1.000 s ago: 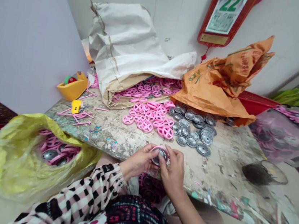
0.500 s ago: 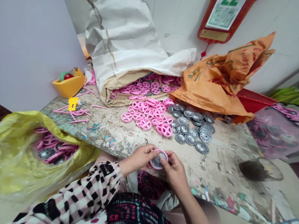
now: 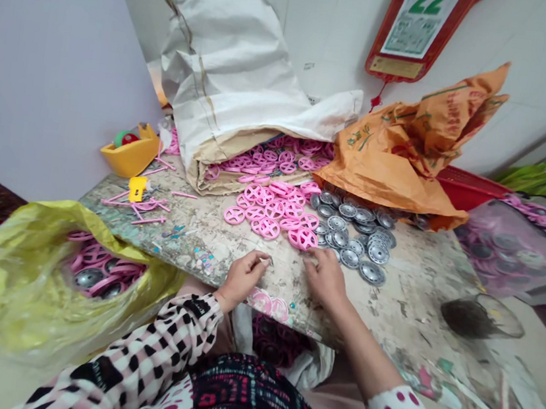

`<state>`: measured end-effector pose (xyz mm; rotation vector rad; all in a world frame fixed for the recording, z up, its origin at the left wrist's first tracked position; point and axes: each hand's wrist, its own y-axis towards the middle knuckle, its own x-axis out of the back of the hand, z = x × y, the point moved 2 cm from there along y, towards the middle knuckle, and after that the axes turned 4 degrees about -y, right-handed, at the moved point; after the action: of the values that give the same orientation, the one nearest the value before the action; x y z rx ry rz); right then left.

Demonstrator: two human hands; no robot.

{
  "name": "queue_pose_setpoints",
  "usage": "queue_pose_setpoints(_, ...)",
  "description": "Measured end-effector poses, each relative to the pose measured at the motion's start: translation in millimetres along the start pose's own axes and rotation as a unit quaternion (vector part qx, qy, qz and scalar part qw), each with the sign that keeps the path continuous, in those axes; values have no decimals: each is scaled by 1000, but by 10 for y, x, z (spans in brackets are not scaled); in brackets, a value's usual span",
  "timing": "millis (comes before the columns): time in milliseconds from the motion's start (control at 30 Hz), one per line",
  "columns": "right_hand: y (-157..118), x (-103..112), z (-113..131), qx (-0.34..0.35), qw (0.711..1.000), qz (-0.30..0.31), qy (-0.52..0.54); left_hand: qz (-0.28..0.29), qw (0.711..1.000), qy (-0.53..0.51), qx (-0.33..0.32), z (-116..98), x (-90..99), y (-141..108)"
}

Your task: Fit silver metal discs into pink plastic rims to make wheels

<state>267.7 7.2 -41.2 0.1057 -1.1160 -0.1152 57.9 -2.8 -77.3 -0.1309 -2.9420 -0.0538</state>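
A long table [image 3: 406, 294] with a stained and worn top fills the middle of the frame, and behind it, at the upper middle, stands a big white woven sack [image 3: 234, 74], with an orange plastic bag [image 3: 409, 148] at its right. In the lower left, a yellow plastic bag [image 3: 10, 278] lies open and shows pink and metal parts inside, and at the right edge a clear plastic bag [image 3: 511, 247] holds similar parts. On the table, in the centre, there is a loose group of pink plastic wheels [image 3: 266, 214], and just to the right of it lie many round metal discs [image 3: 353, 241], some of them stacked. A few more pink wheels [image 3: 265, 304] lie at the near table edge, below the hands. The left hand [image 3: 242, 279] rests on the table with the fingers half closed, and I cannot tell if they hold something small. The right hand [image 3: 326, 279] lies with the fingers open and empty, just beside the pink wheels and near the metal discs.
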Motion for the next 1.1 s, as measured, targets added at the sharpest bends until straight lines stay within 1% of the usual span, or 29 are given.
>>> queue_pose_setpoints(100, 200, -69, 31, -13, 997, 4, -74, 0, 1000, 11, -2, 13, 19, -11)
queue_pose_setpoints(167, 195, -97, 64, -4, 995, 12, -101, 1, 1000, 19, -3, 11, 30, -18)
queue_pose_setpoints(267, -6, -113, 132, 38, 993, 3, -109, 5, 999, 35, -8, -18, 27, -17)
queue_pose_setpoints(333, -218, -131, 206, 88, 990, -1, -108, 6, 999, 35, 1, -54, 9, 5)
queue_pose_setpoints(400, -416, -163, 286, 151, 983, 15, -106, 7, 998, 47, 31, -99, -23, 41)
queue_pose_setpoints(467, -523, -181, 325, 199, 975, 37, -91, 16, 993, 99, 62, -159, -64, 78)
queue_pose_setpoints(500, -523, -173, 314, 207, 974, 37, -79, 23, 987, 140, 70, -194, -85, 92)
queue_pose_setpoints(533, -486, -149, 280, 201, 977, 26, -68, 31, 980, 183, 73, -230, -103, 102)
queue_pose_setpoints(567, -417, -114, 222, 181, 981, 8, -67, 38, 971, 223, 74, -265, -118, 105)
queue_pose_setpoints(633, -230, -23, 58, 111, 987, -30, -109, 52, 956, 280, 73, -322, -137, 96)
queue_pose_setpoints(667, -140, 20, -32, 71, 986, -37, -149, 61, 951, 296, 72, -342, -141, 86)
queue_pose_setpoints(733, -25, 77, -182, 15, 973, -21, -229, 79, 945, 309, 65, -362, -142, 61)
queue_pose_setpoints(767, -11, 89, -231, 7, 966, -8, -258, 88, 944, 312, 60, -364, -141, 50)
queue_pose_setpoints(833, -64, 81, -274, 26, 956, 10, -291, 100, 942, 318, 48, -357, -138, 33)
queue_pose_setpoints(967, -282, 40, -263, 81, 953, 2, -292, 101, 941, 322, 37, -343, -146, 22)
queue_pose_setpoints(1033, -329, 46, -264, 82, 957, -4, -278, 94, 947, 306, 31, -350, -156, 16)
queue_pose_setpoints(1100, -318, 67, -269, 76, 960, -1, -271, 85, 959, 268, 36, -353, -161, 5)
